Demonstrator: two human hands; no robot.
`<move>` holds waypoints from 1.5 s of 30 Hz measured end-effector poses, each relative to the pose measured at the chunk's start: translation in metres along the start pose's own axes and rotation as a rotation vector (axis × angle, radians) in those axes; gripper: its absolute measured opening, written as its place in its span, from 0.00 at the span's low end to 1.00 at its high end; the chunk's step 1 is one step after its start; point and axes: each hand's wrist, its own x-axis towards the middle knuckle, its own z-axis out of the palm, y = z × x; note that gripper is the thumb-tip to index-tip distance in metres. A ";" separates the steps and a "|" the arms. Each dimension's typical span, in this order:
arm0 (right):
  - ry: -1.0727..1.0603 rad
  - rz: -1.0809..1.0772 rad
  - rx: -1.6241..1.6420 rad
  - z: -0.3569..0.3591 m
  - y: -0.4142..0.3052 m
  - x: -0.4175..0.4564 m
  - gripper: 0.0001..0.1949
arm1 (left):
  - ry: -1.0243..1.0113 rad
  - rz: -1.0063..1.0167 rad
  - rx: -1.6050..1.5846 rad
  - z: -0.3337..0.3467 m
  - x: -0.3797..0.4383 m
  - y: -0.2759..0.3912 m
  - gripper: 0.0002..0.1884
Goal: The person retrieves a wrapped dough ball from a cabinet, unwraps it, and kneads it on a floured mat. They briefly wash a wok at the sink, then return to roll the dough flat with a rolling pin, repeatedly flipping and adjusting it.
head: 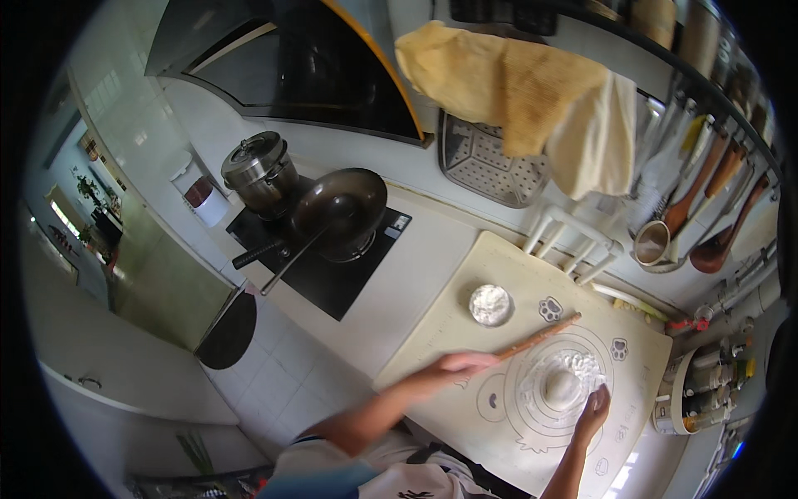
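Note:
My left hand (pixel 466 364) is at the near end of a thin wooden rolling pin (pixel 541 337), with its fingers around it and slightly blurred. The pin slants across a cream pastry mat (pixel 436 349) printed with rings and paw prints. A smooth ball of white dough (pixel 562 388) rests inside the rings. Loose flour (pixel 576 360) is heaped along the dough's far edge and dusted around it. Just right of the dough, my right hand (pixel 597 406) has bent fingers at the floury patch; whether it pinches anything is hidden. A small round bowl of flour (pixel 491 305) stands farther back on the mat.
Left of the mat, a black cooktop (pixel 336 280) carries a lidded steel pot (pixel 259 171) and a wok (pixel 341 203). A white rack (pixel 573 240) stands behind the mat. Yellow cloths (pixel 499 81) and utensils (pixel 717 187) hang above. A spice-jar holder (pixel 682 399) sits at right.

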 end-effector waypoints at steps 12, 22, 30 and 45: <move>-1.170 0.230 0.618 0.334 -0.314 -0.209 0.23 | 0.796 -0.416 0.503 -0.480 -0.277 0.111 0.23; -1.179 0.703 0.764 0.454 -0.428 -0.278 0.34 | 0.036 -0.602 -0.384 -0.548 -0.251 0.061 0.21; -1.016 0.496 0.823 0.458 -0.428 -0.281 0.22 | 0.346 -0.437 -0.004 -0.460 -0.237 0.102 0.10; -0.909 0.136 0.903 0.215 -0.346 -0.344 0.20 | -0.191 -0.483 0.148 -0.250 -0.251 0.136 0.17</move>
